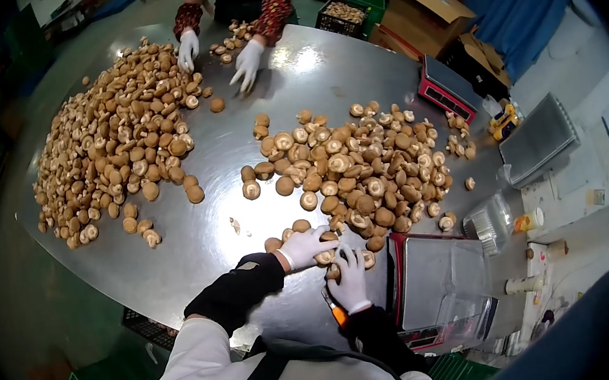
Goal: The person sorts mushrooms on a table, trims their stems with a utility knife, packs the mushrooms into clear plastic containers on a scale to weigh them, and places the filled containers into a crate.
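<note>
My left hand [305,248], in a white glove, reaches from the left with its fingertips around a brown-capped mushroom [329,237]. Close beside it, my gloved right hand [350,282] has its fingers curled over another mushroom [333,271], partly hidden by the hand. More mushrooms lie against the fingertips, one with its pale underside up [368,259]. An orange-handled tool [339,315] is by my right wrist; its kind is unclear. Just beyond both hands spreads a large mushroom pile [362,176].
Across the metal table [248,218], a co-worker's gloved hands [248,64] are near a bigger mushroom heap [112,128]. A red-framed scale [433,280] stands at my right, another scale [448,86] farther back. Clear plastic containers [491,224] and cardboard boxes [424,18] line the right side.
</note>
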Motion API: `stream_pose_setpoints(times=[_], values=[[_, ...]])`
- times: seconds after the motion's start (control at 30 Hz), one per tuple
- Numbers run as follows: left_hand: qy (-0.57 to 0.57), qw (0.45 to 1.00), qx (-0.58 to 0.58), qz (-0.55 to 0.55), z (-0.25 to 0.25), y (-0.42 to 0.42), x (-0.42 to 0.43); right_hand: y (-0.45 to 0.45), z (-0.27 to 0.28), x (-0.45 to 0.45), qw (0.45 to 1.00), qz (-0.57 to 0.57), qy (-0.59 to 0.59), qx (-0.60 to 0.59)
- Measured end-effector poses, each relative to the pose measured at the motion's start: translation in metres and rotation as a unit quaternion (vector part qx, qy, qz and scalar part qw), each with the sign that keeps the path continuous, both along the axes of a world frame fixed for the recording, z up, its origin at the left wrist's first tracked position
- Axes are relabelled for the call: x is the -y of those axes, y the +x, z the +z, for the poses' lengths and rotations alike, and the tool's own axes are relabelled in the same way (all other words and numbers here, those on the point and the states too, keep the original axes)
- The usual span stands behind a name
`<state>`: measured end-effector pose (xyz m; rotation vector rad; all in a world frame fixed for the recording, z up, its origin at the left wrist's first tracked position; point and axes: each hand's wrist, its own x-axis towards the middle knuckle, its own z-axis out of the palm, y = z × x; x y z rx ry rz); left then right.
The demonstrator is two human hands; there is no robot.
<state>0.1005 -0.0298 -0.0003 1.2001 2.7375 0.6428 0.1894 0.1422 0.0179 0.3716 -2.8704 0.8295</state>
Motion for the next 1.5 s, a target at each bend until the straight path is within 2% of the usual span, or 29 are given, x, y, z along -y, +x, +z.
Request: stream_pose_setpoints(times=[0.03,0.1,0.13,0.17,0.23,0.27,0.3,0.37,0.4,0.43,0.5,0.57,0.63,0.7,0.77,0.8,0.93,1.03,1.07,1.17,1.23,1.3,1.33,1.37,1.4,1.43,1.47,1.5], values=[[-0.001,1.0,0.008,0.01,0.004,0.0,0.003,-0.006,-0.004,-0.001,1.0,0.001,0.002,-0.03],[0.087,0.995,-0.056,0.008,0.009,0.002,0.018,-0.019,-0.015,-0.012,0.998,-0.005,-0.067,-0.006],[0.117,0.992,-0.037,0.039,0.01,0.004,0.026,-0.021,-0.011,-0.013,0.997,-0.028,-0.068,-0.036],[0.192,0.979,0.025,0.069,0.011,0.01,0.035,-0.02,-0.007,-0.015,0.996,-0.045,-0.067,-0.034],[0.327,0.926,0.043,0.185,0.034,0.026,0.049,-0.024,-0.006,-0.022,0.996,-0.02,-0.057,-0.067],[0.355,0.91,-0.025,0.212,0.032,0.026,0.059,-0.025,-0.005,-0.023,0.996,-0.029,-0.062,-0.05],[0.34,0.893,0.005,0.296,0.039,0.032,0.065,-0.027,0.0,-0.022,0.996,-0.037,-0.068,-0.033],[0.26,0.894,-0.039,0.364,0.035,0.036,0.082,-0.033,0.005,-0.012,0.994,-0.026,-0.102,-0.01],[0.212,0.903,0.01,0.373,0.032,0.038,0.088,-0.036,0.012,-0.002,0.996,0.006,-0.086,-0.022],[0.211,0.901,0.009,0.379,0.026,0.04,0.09,-0.041,0.019,0.009,0.996,0.038,-0.071,-0.035],[0.104,0.934,-0.026,0.342,0.02,0.041,0.089,-0.052,0.023,0.024,0.996,0.074,0.009,-0.044],[0.068,0.948,-0.015,0.31,0.023,0.038,0.088,-0.065,0.015,0.039,0.995,0.098,0.019,0.016],[-0.02,0.951,0.038,0.307,0.029,0.029,0.079,-0.075,0.018,0.053,0.988,0.105,0.103,0.048],[-0.042,0.947,0.087,0.308,0.03,0.019,0.07,-0.084,0.032,0.064,0.978,0.109,0.159,0.084],[-0.106,0.942,0.07,0.312,0.042,0.013,0.056,-0.093,0.035,0.068,0.961,0.147,0.21,0.104],[-0.136,0.938,0.1,0.304,0.046,0.007,0.051,-0.097,0.024,0.066,0.959,0.161,0.213,0.092],[-0.12,0.958,0.087,0.243,0.042,0.012,0.051,-0.088,0.022,0.059,0.961,0.16,0.216,0.068],[-0.097,0.96,0.016,0.262,0.021,0.022,0.06,-0.067,0.009,0.057,0.984,0.113,0.129,0.038],[-0.094,0.96,0.021,0.264,0.011,0.023,0.065,-0.058,0.006,0.055,0.987,0.117,0.11,0.013],[-0.063,0.959,0.047,0.273,0.027,0.029,0.071,-0.04,-0.002,0.052,0.989,0.111,0.095,-0.021],[-0.061,0.961,0.032,0.267,0.021,0.029,0.079,-0.037,-0.001,0.05,0.993,0.094,0.074,0.011],[0.104,0.952,0.027,0.286,0.009,0.027,0.091,-0.037,-0.003,0.046,0.996,0.045,-0.053,0.063],[0.136,0.942,0.001,0.306,0.004,0.025,0.097,-0.037,-0.001,0.044,0.989,0.005,-0.101,0.112],[0.131,0.943,-0.004,0.305,-0.002,0.026,0.101,-0.038,0.0,0.04,0.99,-0.013,-0.128,0.063],[0.291,0.896,0.116,0.316,-0.003,0.028,0.104,-0.04,0.001,0.038,0.987,-0.036,-0.149,0.055],[0.438,0.809,0.233,0.314,0.004,0.031,0.106,-0.043,0.0,0.035,0.983,-0.059,-0.169,0.049],[0.524,0.729,0.289,0.333,0.008,0.04,0.1,-0.05,-0.001,0.03,0.988,-0.052,-0.145,-0.016],[0.522,0.728,0.288,0.339,0.016,0.049,0.098,-0.055,0.006,0.03,0.985,-0.083,-0.15,0.012]])
